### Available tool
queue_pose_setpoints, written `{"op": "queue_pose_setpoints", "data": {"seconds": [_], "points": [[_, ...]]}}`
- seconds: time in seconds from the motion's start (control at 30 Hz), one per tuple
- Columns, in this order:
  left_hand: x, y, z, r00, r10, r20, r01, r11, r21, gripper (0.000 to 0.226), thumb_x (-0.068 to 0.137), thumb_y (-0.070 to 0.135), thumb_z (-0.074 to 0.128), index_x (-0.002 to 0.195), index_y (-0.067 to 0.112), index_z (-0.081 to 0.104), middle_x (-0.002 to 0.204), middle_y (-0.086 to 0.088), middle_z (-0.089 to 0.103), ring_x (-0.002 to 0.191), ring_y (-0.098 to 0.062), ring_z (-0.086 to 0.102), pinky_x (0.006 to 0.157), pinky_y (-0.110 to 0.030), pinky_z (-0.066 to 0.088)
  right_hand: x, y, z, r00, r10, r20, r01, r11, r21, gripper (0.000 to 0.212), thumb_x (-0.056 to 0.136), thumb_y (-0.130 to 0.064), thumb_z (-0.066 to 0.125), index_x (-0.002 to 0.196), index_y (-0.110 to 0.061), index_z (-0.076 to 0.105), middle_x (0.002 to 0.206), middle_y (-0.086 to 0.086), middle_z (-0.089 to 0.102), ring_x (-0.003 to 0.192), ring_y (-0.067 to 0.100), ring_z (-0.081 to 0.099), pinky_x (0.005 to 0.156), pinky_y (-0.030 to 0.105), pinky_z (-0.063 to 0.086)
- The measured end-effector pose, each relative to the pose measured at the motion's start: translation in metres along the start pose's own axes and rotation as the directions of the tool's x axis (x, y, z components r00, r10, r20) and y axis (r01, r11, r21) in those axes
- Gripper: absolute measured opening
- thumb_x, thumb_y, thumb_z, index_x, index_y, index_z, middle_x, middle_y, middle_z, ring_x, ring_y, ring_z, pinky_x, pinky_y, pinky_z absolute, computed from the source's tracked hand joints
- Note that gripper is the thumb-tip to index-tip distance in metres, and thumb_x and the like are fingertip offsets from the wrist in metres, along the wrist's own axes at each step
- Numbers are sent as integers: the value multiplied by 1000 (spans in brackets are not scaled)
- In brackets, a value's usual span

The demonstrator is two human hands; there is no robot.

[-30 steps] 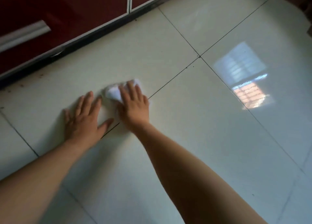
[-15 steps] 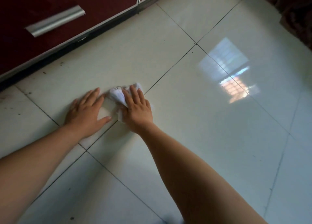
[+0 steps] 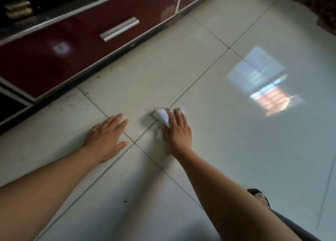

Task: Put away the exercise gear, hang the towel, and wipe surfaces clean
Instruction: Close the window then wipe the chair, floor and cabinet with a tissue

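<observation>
I'm wiping the floor (image 3: 236, 159) in front of the red cabinet (image 3: 54, 62). My left hand (image 3: 105, 137) is bracing flat, fingers (image 3: 116, 121) released. Farther from the cabinet, my right hand (image 3: 179, 133) is pressing the white wad (image 3: 161, 116) down under straight fingers. I'm judging that even pressure and overlapping strokes will work best.

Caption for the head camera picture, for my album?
Right hand presses white cloth on tiled floor; left hand rests flat nearby.

The left hand (image 3: 107, 137) and the right hand (image 3: 179, 131), pressing the crumpled white paper wad (image 3: 161, 116), have drawn apart — pale glossy floor tile (image 3: 140, 124) now shows between them. A foot in a dark sandal (image 3: 260, 198) has appeared lower right.
</observation>
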State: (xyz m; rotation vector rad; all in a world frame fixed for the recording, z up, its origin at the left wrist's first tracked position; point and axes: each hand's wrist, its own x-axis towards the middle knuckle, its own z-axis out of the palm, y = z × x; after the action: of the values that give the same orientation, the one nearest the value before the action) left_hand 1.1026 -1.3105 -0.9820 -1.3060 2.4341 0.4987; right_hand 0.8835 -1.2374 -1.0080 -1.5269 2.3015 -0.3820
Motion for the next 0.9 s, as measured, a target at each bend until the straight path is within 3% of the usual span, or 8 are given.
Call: {"op": "queue_pose_setpoints", "data": {"seconds": [0.1, 0.2, 0.27, 0.37, 0.5, 0.67, 0.77, 0.9], "points": [[-29, -17, 8, 998, -66, 8, 66, 998, 3, 70, 93, 54, 35, 149, 30, 2, 158, 8, -10, 145, -13, -2, 115, -39, 14, 10, -52, 15, 965, 264, -7, -262, 961, 91, 61, 89, -34, 46, 144, -22, 23, 156, 3, 10, 144, 22, 0, 111, 40, 21], [-54, -35, 9, 990, -131, 48, 130, 991, 35, 68, 94, 53, 33, 149, 29, 2, 158, 6, -9, 145, -15, 1, 114, -38, 15, -2, -106, 39, 991, -12, 131, 7, 999, 40, 60, 93, -39, 41, 147, -24, 18, 158, 2, 2, 144, 23, -4, 113, 41, 13], [-69, -51, 6, 985, -154, 77, 151, 987, 44, 67, 94, 51, 35, 149, 28, 4, 158, 5, -7, 145, -16, 5, 113, -38, 18, -23, -122, 48, 941, -214, 262, 219, 976, 11, 57, 97, -42, 34, 148, -28, 13, 158, -1, -3, 144, 21, -9, 115, 41, 7], [-91, -76, 3, 978, -158, 136, 149, 986, 75, 67, 96, 49, 33, 150, 27, 1, 158, 5, -11, 145, -16, 5, 113, -38, 18, -48, -105, 46, 896, -319, 309, 349, 936, -47, 56, 98, -46, 28, 149, -32, 10, 158, -5, -5, 145, 18, -8, 118, 40, 9], [-116, -98, 5, 958, -201, 206, 202, 979, 21, 65, 97, 47, 32, 150, 27, -1, 158, 5, -12, 145, -17, 5, 114, -39, 19, -39, -87, 40, 916, -286, 282, 335, 931, -144, 59, 97, -50, 27, 149, -30, 9, 158, -4, -3, 145, 17, -5, 118, 39, 11], [-148, -107, 22, 919, -346, 188, 371, 922, -114, 66, 97, 46, 33, 150, 25, 1, 157, 6, -13, 144, -21, 9, 111, -39, 25, -12, -138, 61, 959, -181, 218, 212, 969, -126, 62, 96, -49, 29, 149, -24, 10, 158, 5, -4, 144, 26, -9, 116, 42, 8], [-166, -105, 32, 892, -417, 173, 444, 881, -166, 66, 96, 45, 35, 150, 24, 3, 158, 5, -11, 144, -21, 10, 110, -38, 27, -22, -159, 75, 877, -374, 302, 424, 898, -120, 59, 97, -48, 26, 149, -27, 11, 158, 3, -2, 144, 26, -9, 115, 40, 5], [-181, -100, 44, 841, -510, 180, 539, 818, -203, 67, 96, 44, 36, 150, 23, 3, 158, 5, -12, 144, -21, 8, 111, -40, 27, -54, -163, 84, 657, -619, 431, 707, 703, -69, 56, 96, -48, 20, 148, -30, 13, 158, 1, 2, 145, 24, -4, 113, 35, 2]]}}
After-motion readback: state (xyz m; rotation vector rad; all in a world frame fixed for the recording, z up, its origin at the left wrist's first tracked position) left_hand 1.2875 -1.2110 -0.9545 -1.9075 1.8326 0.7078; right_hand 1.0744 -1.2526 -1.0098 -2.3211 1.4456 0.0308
